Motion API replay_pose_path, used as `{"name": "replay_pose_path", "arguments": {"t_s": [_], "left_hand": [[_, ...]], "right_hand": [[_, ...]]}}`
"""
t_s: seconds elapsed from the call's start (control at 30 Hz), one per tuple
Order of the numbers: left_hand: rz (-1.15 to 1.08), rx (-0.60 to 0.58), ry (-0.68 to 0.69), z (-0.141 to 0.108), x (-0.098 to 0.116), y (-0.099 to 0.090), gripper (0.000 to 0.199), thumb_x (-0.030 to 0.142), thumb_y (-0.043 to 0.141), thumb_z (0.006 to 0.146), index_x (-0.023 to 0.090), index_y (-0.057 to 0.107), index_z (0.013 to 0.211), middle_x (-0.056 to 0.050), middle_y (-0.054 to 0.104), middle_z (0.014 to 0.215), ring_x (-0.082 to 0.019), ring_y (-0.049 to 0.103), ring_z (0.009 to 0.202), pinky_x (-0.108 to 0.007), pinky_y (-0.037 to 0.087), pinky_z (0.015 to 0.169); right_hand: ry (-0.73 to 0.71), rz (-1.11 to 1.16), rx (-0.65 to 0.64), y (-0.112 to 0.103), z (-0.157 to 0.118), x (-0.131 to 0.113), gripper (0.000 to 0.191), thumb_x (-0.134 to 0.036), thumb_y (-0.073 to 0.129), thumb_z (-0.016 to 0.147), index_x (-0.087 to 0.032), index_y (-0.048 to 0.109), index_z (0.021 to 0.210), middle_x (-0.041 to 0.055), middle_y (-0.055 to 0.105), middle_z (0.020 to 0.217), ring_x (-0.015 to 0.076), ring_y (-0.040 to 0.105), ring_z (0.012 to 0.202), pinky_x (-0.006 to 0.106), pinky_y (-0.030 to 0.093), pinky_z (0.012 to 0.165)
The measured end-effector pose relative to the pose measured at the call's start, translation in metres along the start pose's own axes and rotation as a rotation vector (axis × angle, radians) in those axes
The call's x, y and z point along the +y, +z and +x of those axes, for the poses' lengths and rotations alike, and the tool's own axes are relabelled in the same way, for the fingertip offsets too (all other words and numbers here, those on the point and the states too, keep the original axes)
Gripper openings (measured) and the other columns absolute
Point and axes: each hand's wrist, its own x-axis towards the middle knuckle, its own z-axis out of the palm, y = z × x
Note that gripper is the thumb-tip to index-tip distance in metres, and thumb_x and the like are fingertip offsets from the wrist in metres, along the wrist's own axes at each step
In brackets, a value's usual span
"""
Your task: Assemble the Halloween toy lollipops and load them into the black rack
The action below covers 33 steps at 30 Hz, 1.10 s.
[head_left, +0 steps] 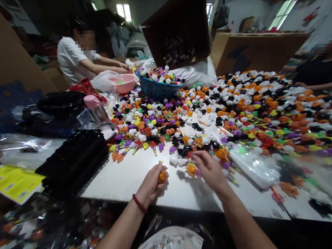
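My one view sits on my head, looking forward and down, close over my grip, the surface (146,177) stretching away beyond (only one camera).

Small packing or sorting workshop. Evidence: long white worktable (130,178) heaped with small orange, black, white and purple plastic toy pieces (265,108); stacked black plastic trays (75,159); blue plastic basket (155,88) of pieces; large brown cardboard cartons (251,49); seated co-workers (73,58) sorting alongside.
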Motion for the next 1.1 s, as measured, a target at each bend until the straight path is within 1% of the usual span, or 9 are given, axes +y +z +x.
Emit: {"name": "replay_pose_path", "arguments": {"t_s": [0.1,0.17,0.37,0.43,0.53,0.67,0.87,0.97,1.1], "left_hand": [[-0.137,0.004,0.052,0.005,0.005,-0.015,0.038,0.045,0.076,0.075,0.014,0.060,0.090,-0.003,0.063,0.080,-0.008,0.061,0.066,-0.013,0.045,0.050],[-0.181,0.037,0.079,0.007,0.005,-0.025,0.033,0.036,0.079,0.075,0.013,0.062,0.091,-0.005,0.065,0.086,-0.010,0.064,0.075,-0.016,0.052,0.062],[-0.223,0.127,0.118,0.006,0.000,-0.032,0.032,0.040,0.076,0.077,0.012,0.062,0.084,-0.009,0.067,0.086,-0.008,0.058,0.061,-0.016,0.045,0.047],[-0.271,0.114,0.135,0.004,0.001,-0.034,0.034,0.041,0.076,0.078,0.011,0.063,0.085,-0.010,0.068,0.087,-0.007,0.056,0.061,-0.014,0.043,0.048],[-0.304,0.138,0.157,0.002,0.006,-0.039,0.041,0.044,0.076,0.076,0.010,0.064,0.095,-0.009,0.067,0.084,-0.007,0.058,0.062,-0.014,0.045,0.052],[-0.255,0.210,0.198,-0.001,0.011,-0.041,0.047,0.053,0.075,0.074,0.011,0.062,0.091,-0.005,0.064,0.073,-0.007,0.057,0.056,-0.013,0.039,0.045],[-0.145,0.366,0.212,0.000,0.010,-0.032,0.054,0.068,0.064,0.075,0.015,0.056,0.083,0.000,0.059,0.061,-0.005,0.046,0.039,-0.013,0.022,0.034],[-0.178,0.234,0.196,-0.002,0.011,-0.028,0.045,0.055,0.073,0.074,0.015,0.059,0.087,0.001,0.060,0.066,-0.002,0.043,0.041,-0.012,0.025,0.035],[-0.286,-0.010,0.101,-0.006,0.013,-0.022,0.044,0.021,0.084,0.067,0.015,0.064,0.105,-0.002,0.067,0.085,-0.003,0.055,0.057,-0.012,0.043,0.049]], "right_hand": [[-0.166,-0.414,0.313,-0.028,0.030,0.002,0.026,-0.033,0.052,0.093,-0.017,0.065,0.108,0.0134,0.065,0.111,0.0285,0.056,0.103,0.045,0.044,0.091],[-0.262,-0.656,0.321,-0.023,0.047,0.003,0.027,-0.025,0.052,0.091,-0.016,0.066,0.113,0.0168,0.060,0.122,0.0320,0.050,0.112,0.048,0.040,0.098],[-0.371,-0.901,-0.345,0.083,0.086,-0.004,0.044,-0.003,0.043,0.088,-0.016,0.060,0.126,0.0139,0.061,0.118,0.0253,0.051,0.102,0.034,0.043,0.089],[-0.350,-0.941,-0.432,0.113,0.098,-0.004,0.035,-0.006,0.042,0.091,-0.014,0.063,0.118,0.0150,0.061,0.115,0.0259,0.050,0.102,0.035,0.042,0.089],[-0.340,-0.916,-0.458,0.134,0.112,-0.002,0.027,-0.011,0.042,0.094,-0.013,0.066,0.108,0.0162,0.061,0.110,0.0268,0.049,0.104,0.035,0.041,0.089],[-0.347,-0.876,-0.446,0.130,0.108,-0.004,0.023,-0.012,0.044,0.095,-0.013,0.064,0.108,0.0167,0.057,0.117,0.0257,0.049,0.107,0.034,0.039,0.089],[-0.320,-0.503,-0.485,0.098,0.047,-0.015,0.018,-0.026,0.049,0.099,-0.017,0.064,0.097,0.0057,0.064,0.087,0.0169,0.056,0.076,0.027,0.039,0.070],[-0.272,-0.244,-0.393,0.076,0.016,-0.016,0.020,-0.028,0.049,0.099,-0.019,0.066,0.099,0.0048,0.065,0.088,0.0169,0.058,0.080,0.027,0.041,0.073],[-0.129,-0.082,-0.334,0.057,-0.016,-0.017,0.022,-0.031,0.049,0.097,-0.019,0.067,0.102,0.0034,0.068,0.085,0.0171,0.060,0.077,0.027,0.043,0.071]]}}
